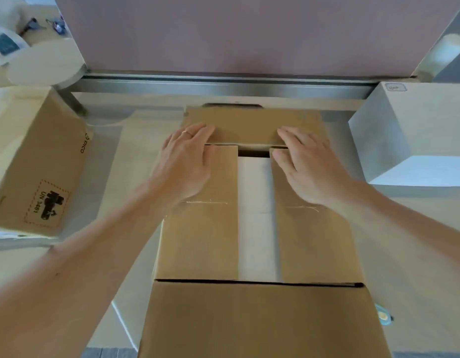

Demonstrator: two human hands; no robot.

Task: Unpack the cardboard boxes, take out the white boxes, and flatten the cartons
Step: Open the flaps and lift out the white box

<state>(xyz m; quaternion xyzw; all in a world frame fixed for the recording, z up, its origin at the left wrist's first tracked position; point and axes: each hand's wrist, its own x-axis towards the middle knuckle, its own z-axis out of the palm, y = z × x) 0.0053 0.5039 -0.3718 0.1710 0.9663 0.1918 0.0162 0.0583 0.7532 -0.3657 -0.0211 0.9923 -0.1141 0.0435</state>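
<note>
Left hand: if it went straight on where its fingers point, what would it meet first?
Probably the far brown cardboard flap of the open carton; the fingertips of the left hand seem to lie on its edge, though depth is unclear.

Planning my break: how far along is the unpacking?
Done: one white box sits on the table at right. In hand: left hand and right hand rest on the middle carton's inner flaps, the packed white box showing between them. Left: lifting that out, flattening, plus the UN 3481 carton.
</note>
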